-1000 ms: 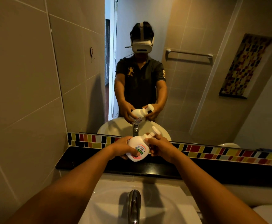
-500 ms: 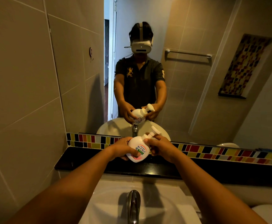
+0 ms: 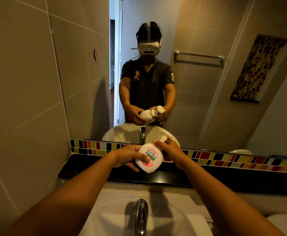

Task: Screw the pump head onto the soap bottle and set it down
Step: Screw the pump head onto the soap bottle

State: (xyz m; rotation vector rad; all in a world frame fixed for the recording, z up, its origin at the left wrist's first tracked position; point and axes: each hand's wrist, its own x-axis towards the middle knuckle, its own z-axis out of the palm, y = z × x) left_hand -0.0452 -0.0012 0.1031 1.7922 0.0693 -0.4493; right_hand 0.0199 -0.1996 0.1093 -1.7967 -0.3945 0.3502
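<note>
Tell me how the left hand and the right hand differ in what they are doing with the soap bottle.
The left hand cups the body of the soap bottle from the side, thumb across its label; the right hand wraps the neck at the pump head. The left hand sits lower and nearer the bottle's base, the right higher, by the mirror's tiled border. Both hold the tilted bottle in the air above the black ledge.

black ledge [image 3: 88, 169] bare beneath the hands, faucet [image 3: 141, 217] rising nearer, mirror [image 3: 207, 99] closing off behind

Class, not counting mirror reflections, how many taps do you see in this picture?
1. The tap stands at the bottom centre, over the white basin. The other one above the hands is only its reflection.
</note>
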